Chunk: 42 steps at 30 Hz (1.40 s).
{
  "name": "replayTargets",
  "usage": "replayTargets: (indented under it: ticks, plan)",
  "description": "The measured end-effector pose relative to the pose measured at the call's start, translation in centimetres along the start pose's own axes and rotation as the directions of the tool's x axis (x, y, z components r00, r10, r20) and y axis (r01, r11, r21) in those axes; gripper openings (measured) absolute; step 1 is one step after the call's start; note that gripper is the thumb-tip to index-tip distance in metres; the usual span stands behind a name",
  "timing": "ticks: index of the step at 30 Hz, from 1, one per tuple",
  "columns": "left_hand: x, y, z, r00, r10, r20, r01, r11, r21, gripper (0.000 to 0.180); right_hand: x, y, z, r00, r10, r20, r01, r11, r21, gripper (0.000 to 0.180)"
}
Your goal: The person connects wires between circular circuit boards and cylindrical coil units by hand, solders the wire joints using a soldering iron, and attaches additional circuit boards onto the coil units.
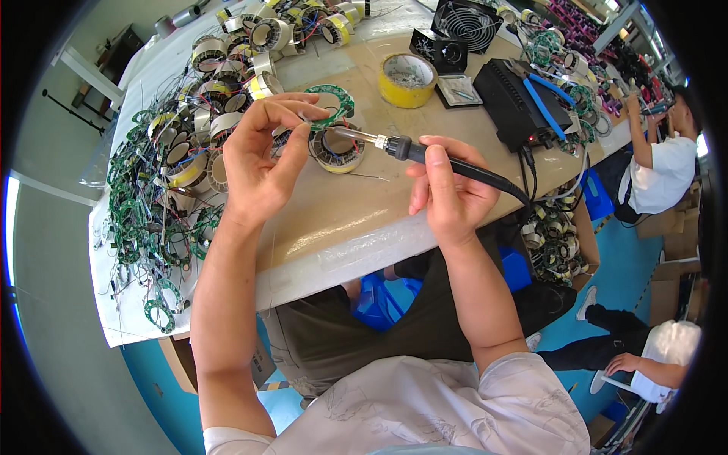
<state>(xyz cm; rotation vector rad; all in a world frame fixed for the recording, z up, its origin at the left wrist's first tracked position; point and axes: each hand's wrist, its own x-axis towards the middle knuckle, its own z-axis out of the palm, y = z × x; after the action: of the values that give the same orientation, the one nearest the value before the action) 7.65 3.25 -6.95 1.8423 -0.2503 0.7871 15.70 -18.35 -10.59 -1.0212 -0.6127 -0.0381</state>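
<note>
Between the thumb and fingers of my left hand (262,163) is a green ring-shaped circuit board (346,103), held up over the table. My right hand (453,193) grips a soldering iron (409,149) by its black handle, its tip pointing left, close to the lower edge of the board. Whether tip and board touch, I cannot tell. Just below them a round motor stator (338,161) with a pale rim rests on the table, partly hidden by the iron and my left hand.
Stators and green ring boards (133,178) with loose wires heap up on the left. A yellow tape roll (408,80), a black power box (516,106), blue-handled pliers (544,102) and a fan (466,26) stand behind. A cardboard box (585,239) of stators is at right; two people are beyond.
</note>
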Motion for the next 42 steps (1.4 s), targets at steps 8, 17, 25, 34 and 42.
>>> replayTargets:
  ticks: [8, 17, 25, 34, 42]
  plan:
    - [-0.01, 0.17, 0.06, 1.0, -0.011, -0.024, 0.01, 1.0, -0.013, 0.01, 0.0, -0.33, -0.09, 0.999, 0.044, -0.029, -0.042, 0.998, 0.04, 0.015]
    - [-0.11, 0.25, -0.08, 1.0, 0.001, -0.029, 0.0, 1.0, 0.025, 0.009, 0.11, -0.29, -0.02, 0.995, 0.071, -0.073, -0.063, 0.993, 0.099, 0.018]
    - [0.02, 0.28, -0.03, 1.0, -0.004, 0.002, 0.004, 0.999, 0.038, 0.009, 0.1, -0.3, 0.0, 0.998, 0.055, -0.03, -0.053, 0.996, 0.067, 0.015]
    - [0.0, 0.27, -0.06, 1.0, 0.003, 0.008, -0.004, 0.998, 0.056, 0.008, 0.12, -0.35, 0.08, 0.998, 0.065, -0.01, -0.064, 0.997, 0.053, 0.015]
    - [-0.12, 0.0, -0.14, 1.0, 0.003, -0.002, -0.003, 0.999, 0.044, 0.008, 0.09, -0.32, 0.09, 0.997, 0.074, -0.007, -0.073, 0.996, 0.048, 0.015]
